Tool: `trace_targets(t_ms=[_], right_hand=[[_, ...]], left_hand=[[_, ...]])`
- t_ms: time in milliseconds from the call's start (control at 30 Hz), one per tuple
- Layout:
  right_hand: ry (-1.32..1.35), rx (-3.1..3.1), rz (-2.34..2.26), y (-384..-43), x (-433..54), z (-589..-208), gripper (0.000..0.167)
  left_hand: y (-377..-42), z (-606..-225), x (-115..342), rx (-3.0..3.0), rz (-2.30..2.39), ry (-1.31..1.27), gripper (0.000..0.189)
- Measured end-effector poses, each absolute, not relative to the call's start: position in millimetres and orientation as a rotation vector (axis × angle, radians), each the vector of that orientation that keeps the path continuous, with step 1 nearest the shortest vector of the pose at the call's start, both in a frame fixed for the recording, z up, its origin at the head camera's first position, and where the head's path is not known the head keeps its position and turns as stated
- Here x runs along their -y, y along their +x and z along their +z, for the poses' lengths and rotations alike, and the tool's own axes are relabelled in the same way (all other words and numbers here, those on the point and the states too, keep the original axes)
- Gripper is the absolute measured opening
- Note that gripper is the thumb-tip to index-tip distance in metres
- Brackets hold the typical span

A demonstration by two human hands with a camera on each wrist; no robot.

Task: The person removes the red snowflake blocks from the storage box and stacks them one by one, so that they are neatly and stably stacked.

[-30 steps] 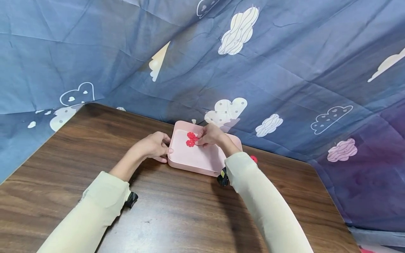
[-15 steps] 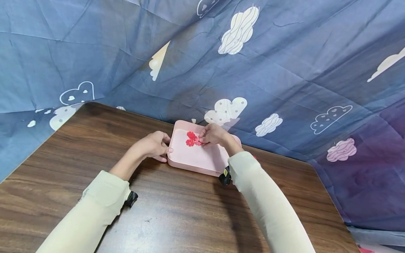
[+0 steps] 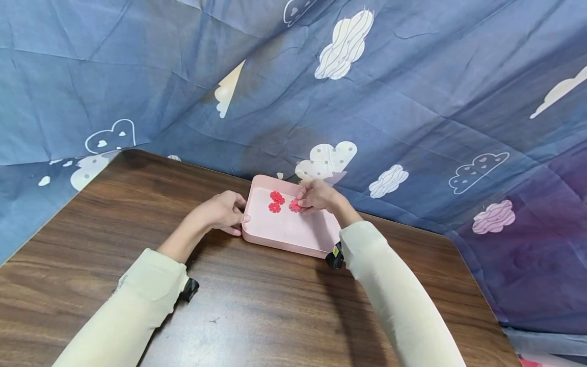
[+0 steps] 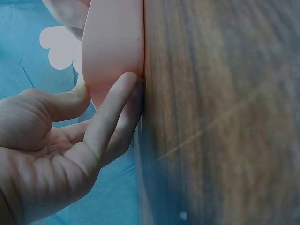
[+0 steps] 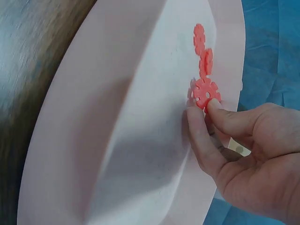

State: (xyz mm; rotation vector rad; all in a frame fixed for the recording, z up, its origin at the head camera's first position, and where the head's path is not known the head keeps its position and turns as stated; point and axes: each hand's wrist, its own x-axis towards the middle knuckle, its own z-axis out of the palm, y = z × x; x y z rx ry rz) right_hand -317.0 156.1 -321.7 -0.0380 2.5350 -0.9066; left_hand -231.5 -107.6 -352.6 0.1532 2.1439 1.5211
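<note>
Head view | right hand (image 3: 319,197) pinches red notched disc (image 3: 294,206) | left hand (image 3: 223,211) grips pink tray (image 3: 285,228) | cloud-printed cloth (image 3: 275,102) behind

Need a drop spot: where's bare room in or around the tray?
Free: tray floor between red discs and near wall; table before that wall, between sleeves. Crowded: far side, discs and right grip; left end, left grip.

Before me stretches a brown wood-grain table (image 3: 257,290), shiny with reflected light on its near side. On it I see a shallow pink tray (image 3: 284,246), close to the far edge.
</note>
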Motion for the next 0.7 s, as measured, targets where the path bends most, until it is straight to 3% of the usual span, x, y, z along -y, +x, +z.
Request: trace_targets(t_ms=[200,433,700], right_hand=[[-0.077,-2.543,-0.92,-315.2,-172.3,-316.1,0.012],[-0.104,-2.514,-0.994,-312.1,-192.4,-305.1,0.005],[-0.002,-2.498,-0.961,-313.2,-214.5,-295.7,0.015]], left_hand=[[-230.2,-351.7,108.1,-2.141,1.524,0.162,0.049],[-229.1,-350.1,108.5,-2.139,1.531,0.16,0.049],[-228.5,-348.9,109.0,-2.142,1.53,0.174,0.051]])
